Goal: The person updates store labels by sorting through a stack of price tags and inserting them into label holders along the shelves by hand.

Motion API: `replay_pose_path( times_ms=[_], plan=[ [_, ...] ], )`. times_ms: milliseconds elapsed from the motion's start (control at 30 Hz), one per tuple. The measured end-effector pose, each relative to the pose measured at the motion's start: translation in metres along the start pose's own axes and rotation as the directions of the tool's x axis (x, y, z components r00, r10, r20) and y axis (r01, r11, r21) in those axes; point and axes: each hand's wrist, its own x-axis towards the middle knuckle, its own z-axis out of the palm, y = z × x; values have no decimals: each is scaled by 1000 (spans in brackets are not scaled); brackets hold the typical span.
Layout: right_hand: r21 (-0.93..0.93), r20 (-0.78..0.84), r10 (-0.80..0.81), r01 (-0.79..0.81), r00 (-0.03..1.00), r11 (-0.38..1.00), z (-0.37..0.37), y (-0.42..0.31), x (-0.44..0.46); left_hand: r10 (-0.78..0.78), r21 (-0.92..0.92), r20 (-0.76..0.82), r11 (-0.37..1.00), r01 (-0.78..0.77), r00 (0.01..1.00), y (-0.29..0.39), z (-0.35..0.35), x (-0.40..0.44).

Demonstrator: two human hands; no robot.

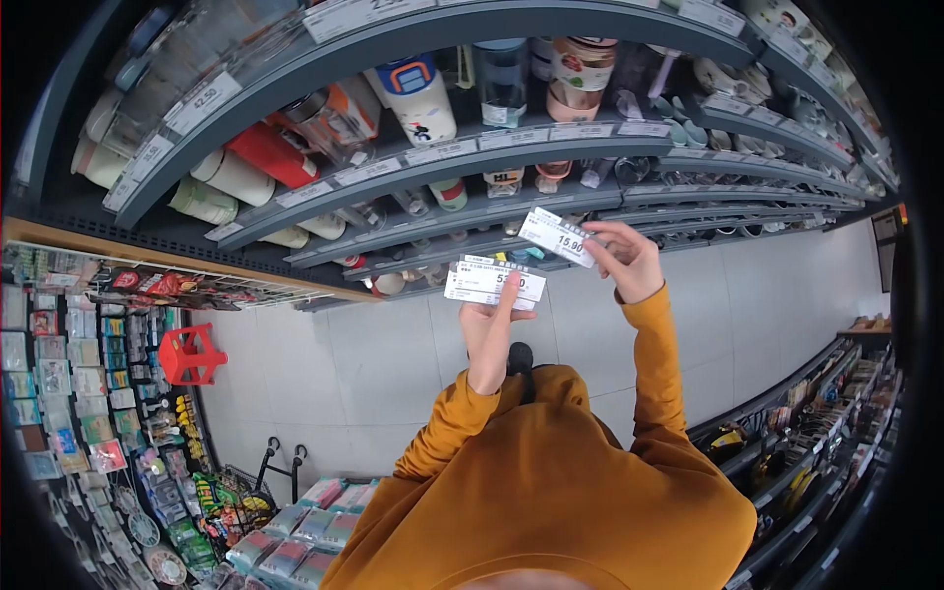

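My left hand (490, 329) is closed on a stack of white price labels (482, 283), with the thumb across the top one, which reads 53 and more digits partly hidden by the thumb. To the right and slightly higher, my right hand (629, 261) pinches a price label (557, 236) that reads 15.90. This label tilts down to the right and lies just above and beside the stack. Beyond both hands is the shelf's label strip (482, 143), below a white bottle with a blue top (418, 98) and a pink cup (580, 84).
Curved grey shelves of bottles and cups span the top. A red stool (192, 355) stands at the left by a rack of small packaged goods (93, 393). A black cart (246, 492) and stacked packs (305, 531) are at lower left, more shelves (806, 452) at right.
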Motion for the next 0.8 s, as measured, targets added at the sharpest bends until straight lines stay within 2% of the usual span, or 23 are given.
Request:
replay_pose_path(
  times_ms=[300, 433, 533, 600, 733, 800],
  plan=[
    [-86, -34, 3, -6, 999, 996, 5, -7, 16, -24, -39, 90, 999, 27, 996, 14, -7, 30],
    [-136, -87, 4, -16, 996, 991, -22, 14, 28, -18, -179, 160, 983, 47, 987, 18, 8, 31],
    [-229, -146, -6, -28, 989, 973, -55, 48, 44, -10, -213, 221, 975, 58, 975, 11, 21, 34],
    [-373, -167, -76, 8, 983, 928, -86, 95, 63, 8, -191, 247, 981, 41, 969, 4, 36, 36],
    [-625, -158, -129, 2, 979, 781, -136, 163, 101, 12, -128, 198, 992, 14, 980, -18, 70, 36],
    [-669, -112, -150, 37, 982, 742, -151, 182, 121, -9, -92, 145, 995, 22, 989, -38, 81, 40]
  ],
)
